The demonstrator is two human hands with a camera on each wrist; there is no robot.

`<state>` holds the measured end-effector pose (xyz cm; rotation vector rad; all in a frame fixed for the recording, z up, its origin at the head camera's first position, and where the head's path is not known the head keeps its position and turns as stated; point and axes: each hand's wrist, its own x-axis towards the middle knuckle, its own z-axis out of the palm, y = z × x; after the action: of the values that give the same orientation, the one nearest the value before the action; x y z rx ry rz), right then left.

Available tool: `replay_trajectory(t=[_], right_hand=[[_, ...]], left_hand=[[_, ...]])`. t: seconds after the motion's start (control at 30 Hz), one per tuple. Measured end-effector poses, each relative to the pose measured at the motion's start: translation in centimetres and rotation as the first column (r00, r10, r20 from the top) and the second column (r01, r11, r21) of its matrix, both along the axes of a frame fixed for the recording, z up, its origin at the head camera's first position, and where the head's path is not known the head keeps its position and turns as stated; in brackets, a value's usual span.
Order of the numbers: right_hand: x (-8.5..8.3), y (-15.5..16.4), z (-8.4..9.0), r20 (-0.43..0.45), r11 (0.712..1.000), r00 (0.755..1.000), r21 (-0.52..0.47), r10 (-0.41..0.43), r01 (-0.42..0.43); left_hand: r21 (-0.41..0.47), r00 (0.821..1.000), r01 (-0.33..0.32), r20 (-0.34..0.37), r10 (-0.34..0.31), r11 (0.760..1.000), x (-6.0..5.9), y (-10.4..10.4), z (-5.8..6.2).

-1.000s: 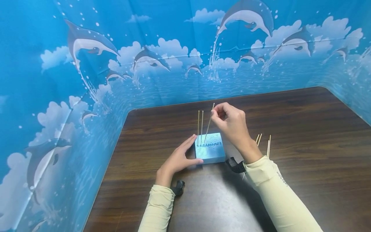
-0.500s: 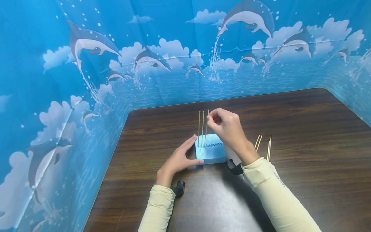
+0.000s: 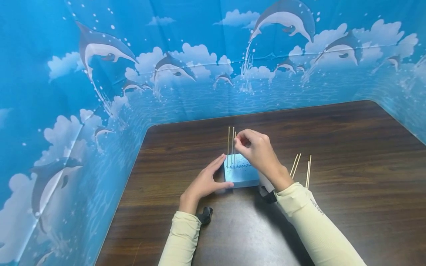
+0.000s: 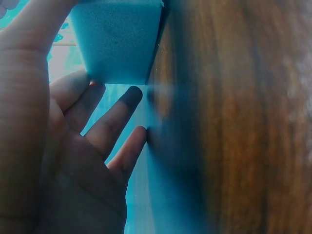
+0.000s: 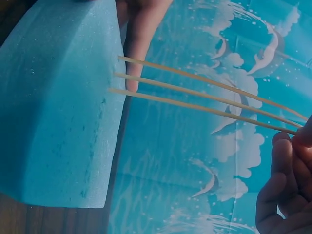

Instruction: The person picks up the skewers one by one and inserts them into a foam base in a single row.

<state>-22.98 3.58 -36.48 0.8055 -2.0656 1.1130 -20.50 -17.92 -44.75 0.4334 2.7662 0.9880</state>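
A pale blue foam block [image 3: 244, 178] lies on the table, with a row of small dark pits along its top. My left hand [image 3: 205, 181] holds it at its left side, thumb at the front and index finger at the back corner; in the left wrist view the other fingers [image 4: 109, 129] are spread and nearly straight. Two thin wooden sticks [image 3: 228, 144] stand upright in the block's left part. Beside them, my right hand [image 3: 257, 151] pinches a third stick [image 5: 195, 107] near its top end, its lower end at the block's pitted row.
Several more thin sticks [image 3: 308, 171] point up to the right of the block, partly hidden behind the right forearm. Dark straps [image 3: 205, 215] sit at both wrists. A dolphin-print cloth [image 3: 199, 81] hangs behind and left of the wooden table [image 3: 366, 177].
My right hand has come left and down. The pinched stick, tilted before, now stands nearly upright close to the other two, with its top lower. My left hand has stayed in place.
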Motion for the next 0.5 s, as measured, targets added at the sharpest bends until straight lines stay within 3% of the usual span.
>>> replay_trajectory(t=[0.17, 0.3, 0.4, 0.5], right_hand=[[0.3, 0.7, 0.5, 0.077, 1.0, 0.997, 0.005, -0.026, 0.026], [0.8, 3.8, 0.4, 0.186, 0.988, 0.971, -0.019, -0.148, 0.154], [1.3, 7.4, -0.5, 0.267, 0.953, 0.919, 0.001, -0.291, 0.302], [2.0, 10.9, -1.9, 0.353, 0.908, 0.842, 0.055, -0.407, 0.416]], left_hand=[[-0.004, 1.0, 0.002, 0.002, -0.002, 1.0, 0.0, 0.0, 0.1], [0.021, 1.0, 0.024, -0.021, -0.023, 0.999, 0.0, -0.1, -0.1], [0.028, 0.999, 0.027, -0.021, -0.027, 0.999, 0.0, -0.2, -0.2], [0.03, 1.0, 0.025, -0.015, -0.024, 0.999, 0.0, -0.3, -0.2]])
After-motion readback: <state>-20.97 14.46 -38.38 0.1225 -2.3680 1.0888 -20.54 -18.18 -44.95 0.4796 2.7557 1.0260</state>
